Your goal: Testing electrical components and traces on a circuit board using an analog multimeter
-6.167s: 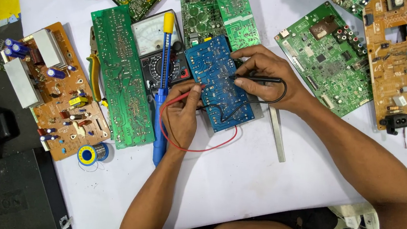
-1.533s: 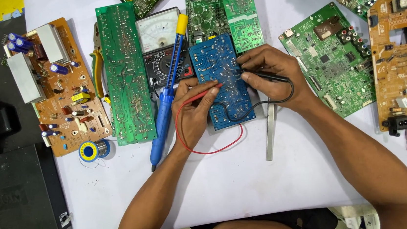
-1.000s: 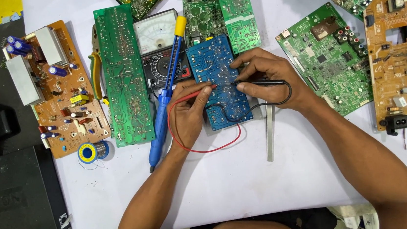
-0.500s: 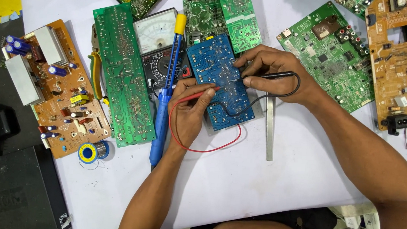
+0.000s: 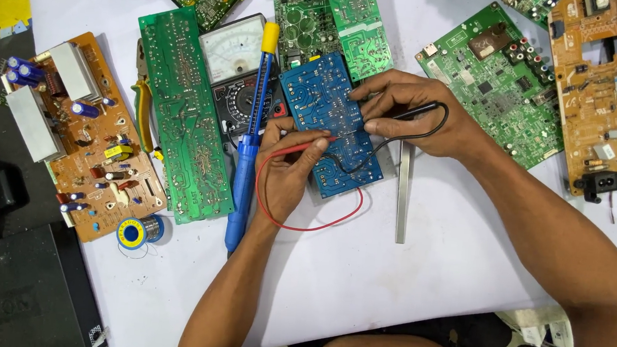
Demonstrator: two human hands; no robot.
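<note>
The white table sheet carries several circuit boards. The blue circuit board lies at centre, just right of the analogue multimeter, whose face the blue soldering iron crosses. The right hand is closed around the black probe, tip on the board's far right part. The left hand pinches the red probe between thumb and fingers, tip touching the board's centre. A solder spool sits near left.

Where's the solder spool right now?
In the head view, the blue solder spool lies left of the left hand, at the lower corner of the brown circuit board, near the blue soldering iron's handle end.
</note>
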